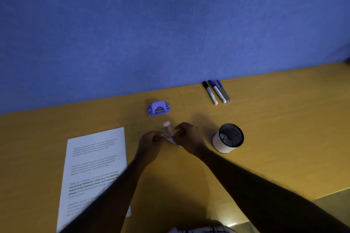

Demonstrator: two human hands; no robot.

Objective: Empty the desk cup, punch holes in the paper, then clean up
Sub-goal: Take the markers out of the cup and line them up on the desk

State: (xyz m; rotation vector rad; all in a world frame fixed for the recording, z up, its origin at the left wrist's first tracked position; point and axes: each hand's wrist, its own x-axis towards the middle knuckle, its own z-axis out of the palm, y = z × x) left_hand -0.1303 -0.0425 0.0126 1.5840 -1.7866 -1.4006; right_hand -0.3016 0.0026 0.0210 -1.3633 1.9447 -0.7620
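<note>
A printed sheet of paper [94, 166] lies on the yellow desk [274, 128] at the left. A purple hole punch [158, 108] sits near the wall, beyond my hands. The white mesh desk cup [228, 138] stands upright at the right. My left hand [150, 145] pinches one end of a thin pen-like item [171, 140]. My right hand [189, 138] is curled beside a pinkish tube with a pale cap [167, 127]; its grip on the tube is partly hidden. Both hands meet between the paper and the cup.
Several markers and pens [216, 91] lie side by side at the back right by the blue wall [170, 24]. The desk's right front edge [322, 194] drops off to a greenish floor.
</note>
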